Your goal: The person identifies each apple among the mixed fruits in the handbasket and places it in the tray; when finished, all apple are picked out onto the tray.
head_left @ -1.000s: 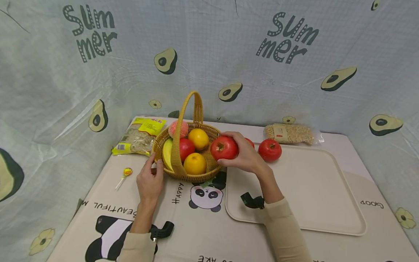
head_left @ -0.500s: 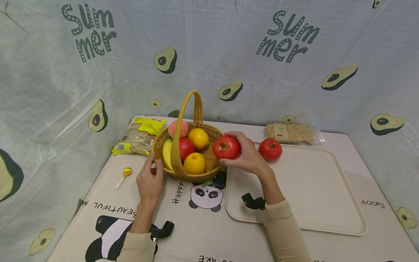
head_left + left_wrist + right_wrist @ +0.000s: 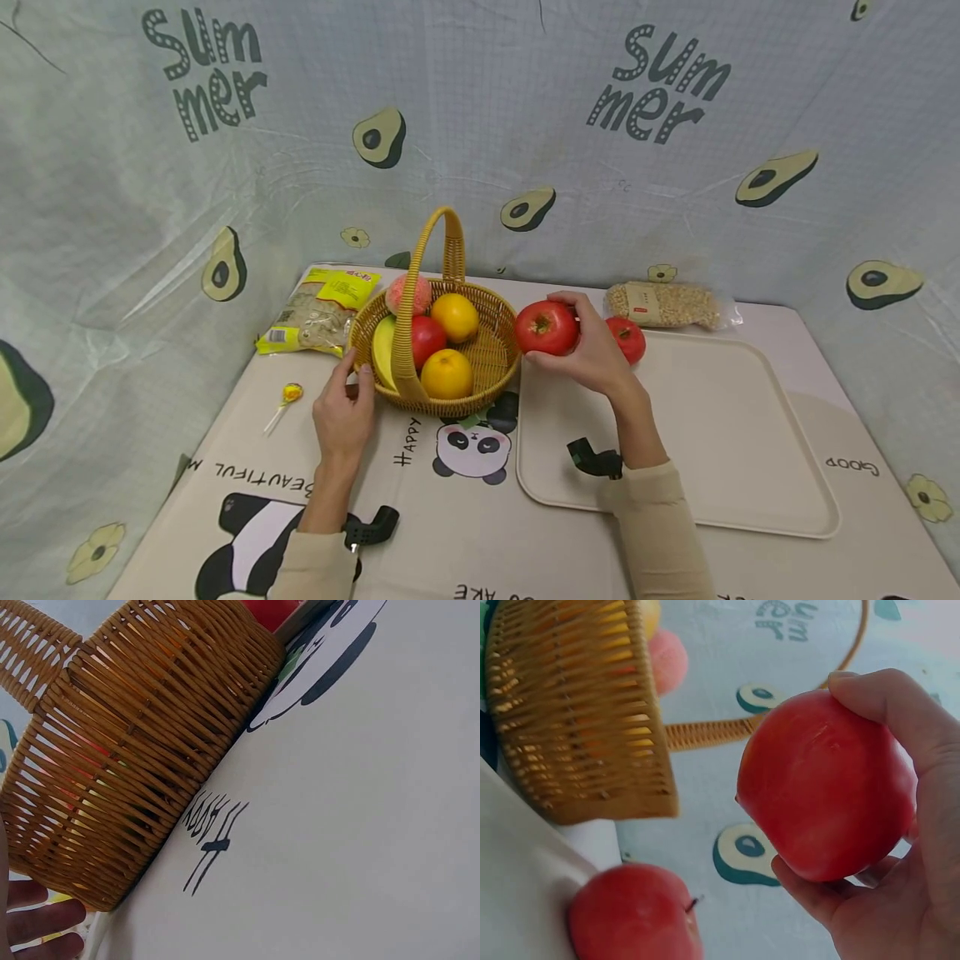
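In the head view my right hand (image 3: 596, 350) grips a red pomegranate (image 3: 546, 327) just right of the wicker basket (image 3: 457, 406), clear of its rim. The right wrist view has the thumb and fingers around that pomegranate (image 3: 825, 787). My left hand (image 3: 345, 412) rests against the basket's left side, its fingers fairly straight. Inside the basket are a banana (image 3: 383, 350), a red fruit (image 3: 428, 339), two orange fruits (image 3: 447, 375) and a pink round fruit (image 3: 408, 295). Behind my right hand a red apple (image 3: 628, 339) is partly hidden; its stem shows in the right wrist view.
A beige tray (image 3: 720, 433) lies on the right of the table. At the back are a bag of grains (image 3: 678, 306) on the right and a yellow-and-clear packet (image 3: 318, 312) on the left. A lollipop (image 3: 288, 398) lies left of my left hand.
My right hand has carried the pomegranate rightward, away from the basket's right rim, and now covers more of the apple behind it. The left hand and basket have stayed put.
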The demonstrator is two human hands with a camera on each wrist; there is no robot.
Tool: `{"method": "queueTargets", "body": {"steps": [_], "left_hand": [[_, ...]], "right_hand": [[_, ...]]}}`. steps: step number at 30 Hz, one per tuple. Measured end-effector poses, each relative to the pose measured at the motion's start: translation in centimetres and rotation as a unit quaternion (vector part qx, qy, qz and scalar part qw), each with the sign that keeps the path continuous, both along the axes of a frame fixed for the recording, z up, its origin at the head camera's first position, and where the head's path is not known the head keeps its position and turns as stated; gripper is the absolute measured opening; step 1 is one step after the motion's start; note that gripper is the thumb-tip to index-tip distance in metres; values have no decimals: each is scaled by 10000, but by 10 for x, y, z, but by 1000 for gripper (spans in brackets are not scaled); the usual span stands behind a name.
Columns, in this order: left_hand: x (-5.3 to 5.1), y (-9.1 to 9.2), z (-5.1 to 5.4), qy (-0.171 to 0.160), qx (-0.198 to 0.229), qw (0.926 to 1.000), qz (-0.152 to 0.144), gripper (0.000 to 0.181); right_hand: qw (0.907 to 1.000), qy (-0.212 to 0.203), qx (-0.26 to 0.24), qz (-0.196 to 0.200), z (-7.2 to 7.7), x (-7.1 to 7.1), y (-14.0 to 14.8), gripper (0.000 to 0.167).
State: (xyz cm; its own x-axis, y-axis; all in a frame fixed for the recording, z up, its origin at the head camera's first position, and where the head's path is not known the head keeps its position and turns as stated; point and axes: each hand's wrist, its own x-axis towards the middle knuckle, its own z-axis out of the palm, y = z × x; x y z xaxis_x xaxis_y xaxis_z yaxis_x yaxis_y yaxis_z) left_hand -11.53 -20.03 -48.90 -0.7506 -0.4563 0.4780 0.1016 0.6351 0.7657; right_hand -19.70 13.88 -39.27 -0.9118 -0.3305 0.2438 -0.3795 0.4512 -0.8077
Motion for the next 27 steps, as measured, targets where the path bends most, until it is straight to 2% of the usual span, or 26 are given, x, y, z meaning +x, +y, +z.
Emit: {"method": "queueTargets", "body": {"steps": [6, 16, 22, 27], "left_hand": [[0, 0, 0, -45, 2, 10000, 8, 42], [-1, 0, 0, -76, -7, 10000, 18, 42], [-1, 0, -1, -118, -16, 9999, 50, 42], [-1, 0, -1, -150, -27, 9999, 80, 42]], "right_hand": [[9987, -70, 17, -502, 5, 0, 17, 82], [9927, -72, -407, -1137, 11, 1, 49, 86], [9855, -166, -486, -1617, 13, 0, 69, 87], [9760, -169, -501, -2114, 12, 0, 82, 87]]}}
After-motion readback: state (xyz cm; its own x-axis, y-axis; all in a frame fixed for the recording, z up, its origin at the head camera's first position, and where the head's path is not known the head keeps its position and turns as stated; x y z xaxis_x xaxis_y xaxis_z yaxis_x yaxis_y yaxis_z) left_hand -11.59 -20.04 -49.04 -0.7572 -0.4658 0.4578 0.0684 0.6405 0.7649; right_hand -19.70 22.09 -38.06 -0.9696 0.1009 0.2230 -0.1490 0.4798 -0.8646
